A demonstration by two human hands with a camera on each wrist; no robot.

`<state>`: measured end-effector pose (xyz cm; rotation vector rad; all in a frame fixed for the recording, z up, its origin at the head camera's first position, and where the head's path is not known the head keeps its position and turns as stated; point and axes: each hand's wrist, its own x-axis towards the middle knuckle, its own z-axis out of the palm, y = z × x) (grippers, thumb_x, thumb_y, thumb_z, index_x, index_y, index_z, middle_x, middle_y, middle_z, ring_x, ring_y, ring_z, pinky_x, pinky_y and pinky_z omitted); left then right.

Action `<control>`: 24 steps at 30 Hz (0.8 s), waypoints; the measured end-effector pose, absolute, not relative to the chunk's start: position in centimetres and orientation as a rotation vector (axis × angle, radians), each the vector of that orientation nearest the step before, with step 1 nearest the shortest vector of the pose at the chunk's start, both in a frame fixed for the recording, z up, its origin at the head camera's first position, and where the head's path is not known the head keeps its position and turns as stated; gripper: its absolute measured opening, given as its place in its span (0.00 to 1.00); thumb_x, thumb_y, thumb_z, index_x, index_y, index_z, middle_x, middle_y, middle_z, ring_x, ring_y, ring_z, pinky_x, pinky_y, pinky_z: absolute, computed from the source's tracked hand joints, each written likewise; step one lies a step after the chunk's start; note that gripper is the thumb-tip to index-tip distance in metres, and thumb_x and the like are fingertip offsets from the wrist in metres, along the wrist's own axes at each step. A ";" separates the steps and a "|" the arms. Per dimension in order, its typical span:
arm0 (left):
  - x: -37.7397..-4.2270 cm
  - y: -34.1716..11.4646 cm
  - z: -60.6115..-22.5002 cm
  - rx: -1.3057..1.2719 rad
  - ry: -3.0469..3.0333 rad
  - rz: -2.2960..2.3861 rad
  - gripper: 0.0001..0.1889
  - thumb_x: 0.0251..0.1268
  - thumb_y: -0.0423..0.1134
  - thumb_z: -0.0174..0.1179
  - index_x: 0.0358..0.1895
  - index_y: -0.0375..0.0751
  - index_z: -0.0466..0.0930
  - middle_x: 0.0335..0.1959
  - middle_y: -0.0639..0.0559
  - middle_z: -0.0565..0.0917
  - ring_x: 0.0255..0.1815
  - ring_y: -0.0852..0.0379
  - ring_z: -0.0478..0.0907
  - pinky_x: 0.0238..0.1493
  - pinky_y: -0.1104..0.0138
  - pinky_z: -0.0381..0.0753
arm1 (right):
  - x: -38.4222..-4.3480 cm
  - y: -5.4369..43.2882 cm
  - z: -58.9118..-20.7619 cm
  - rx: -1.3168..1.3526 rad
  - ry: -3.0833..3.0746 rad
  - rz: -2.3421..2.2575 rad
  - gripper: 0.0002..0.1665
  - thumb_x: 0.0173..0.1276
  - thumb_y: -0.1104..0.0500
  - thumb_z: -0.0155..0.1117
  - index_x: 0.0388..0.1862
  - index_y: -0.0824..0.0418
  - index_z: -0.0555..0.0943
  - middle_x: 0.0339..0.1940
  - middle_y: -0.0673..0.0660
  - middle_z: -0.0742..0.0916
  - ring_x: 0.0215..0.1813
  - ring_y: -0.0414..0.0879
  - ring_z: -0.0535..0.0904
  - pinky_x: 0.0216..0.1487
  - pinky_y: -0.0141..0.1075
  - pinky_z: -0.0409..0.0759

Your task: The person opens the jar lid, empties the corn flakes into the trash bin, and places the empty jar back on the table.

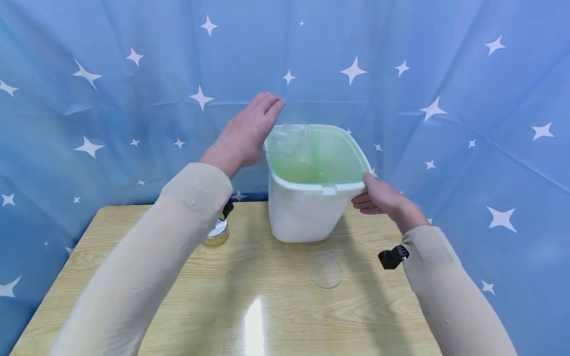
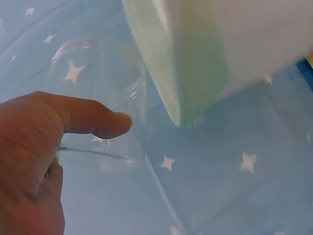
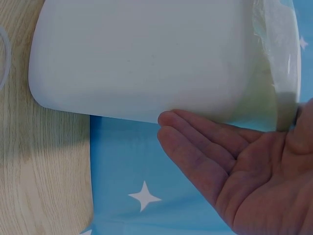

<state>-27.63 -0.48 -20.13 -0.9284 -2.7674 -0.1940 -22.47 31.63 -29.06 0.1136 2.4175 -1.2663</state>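
My left hand point(image 1: 247, 131) holds a clear, see-through cup point(image 2: 120, 93) at the left rim of a white trash bin point(image 1: 298, 215). In the left wrist view the thumb lies along the cup's side, and the other fingers are mostly hidden. A translucent green bag point(image 1: 340, 153) lines the bin and folds over its rim. The bin leans to the right over the table. My right hand point(image 1: 387, 198) grips its right front corner, thumb over the rim and the other fingers under it along the outer wall, as the right wrist view point(image 3: 244, 166) shows.
On the wooden table point(image 1: 285, 316), a clear round disc point(image 1: 325, 270) lies in front of the bin. A small gold tin with a pale top point(image 1: 216, 233) stands at the left, partly behind my left sleeve. A blue star-patterned curtain point(image 1: 156, 89) hangs behind.
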 end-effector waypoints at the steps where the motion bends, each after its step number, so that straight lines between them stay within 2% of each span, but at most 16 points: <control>1: -27.7 -0.5 -20.2 -0.918 -2.771 -0.205 0.47 0.57 0.19 0.57 0.79 0.45 0.44 0.80 0.51 0.50 0.81 0.52 0.41 0.76 0.58 0.61 | -22.5 31.6 -29.1 0.114 2.416 -1.264 0.46 0.75 0.37 0.14 0.70 0.69 0.60 0.68 0.76 0.71 0.69 0.67 0.69 0.69 0.52 0.72; 9: -27.9 -1.0 -20.5 -0.973 -2.754 -0.160 0.47 0.56 0.21 0.60 0.78 0.43 0.47 0.79 0.49 0.53 0.81 0.51 0.43 0.77 0.57 0.60 | -22.8 31.4 -29.1 0.094 2.423 -1.243 0.48 0.74 0.37 0.11 0.71 0.71 0.59 0.68 0.78 0.71 0.69 0.67 0.70 0.68 0.51 0.74; 24: -27.7 -1.6 -20.6 -0.961 -2.739 -0.275 0.49 0.54 0.18 0.58 0.79 0.45 0.47 0.79 0.51 0.52 0.81 0.52 0.43 0.76 0.58 0.62 | -22.7 31.4 -29.3 0.092 2.419 -1.265 0.48 0.74 0.38 0.10 0.71 0.72 0.59 0.67 0.77 0.71 0.68 0.66 0.71 0.69 0.52 0.72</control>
